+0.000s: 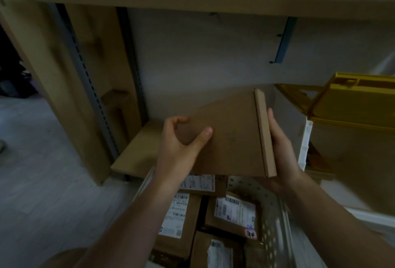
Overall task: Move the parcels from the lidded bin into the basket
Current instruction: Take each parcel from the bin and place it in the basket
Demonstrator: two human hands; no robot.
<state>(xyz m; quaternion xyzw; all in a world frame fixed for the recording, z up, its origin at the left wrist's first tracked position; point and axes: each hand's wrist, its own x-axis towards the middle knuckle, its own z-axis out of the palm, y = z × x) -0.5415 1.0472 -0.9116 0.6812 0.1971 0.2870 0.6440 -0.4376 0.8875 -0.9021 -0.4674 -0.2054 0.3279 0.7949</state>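
A flat brown cardboard parcel (230, 133) is held between both hands, above the basket. My left hand (181, 139) grips its left edge, thumb on top and fingers curled round the corner. My right hand (280, 146) holds the right edge from beneath and the side, fingers up along the flap. Below lies the white perforated basket (271, 210) with several labelled brown parcels (233, 214) inside. The yellow lidded bin (354, 122) stands at the right with its lid (363, 94) raised.
A wooden shelf unit (136, 154) stands straight ahead, its low board just behind the held parcel and an upper board (192, 2) overhead. Grey floor (42, 182) spreads to the left. A white wall backs the shelf.
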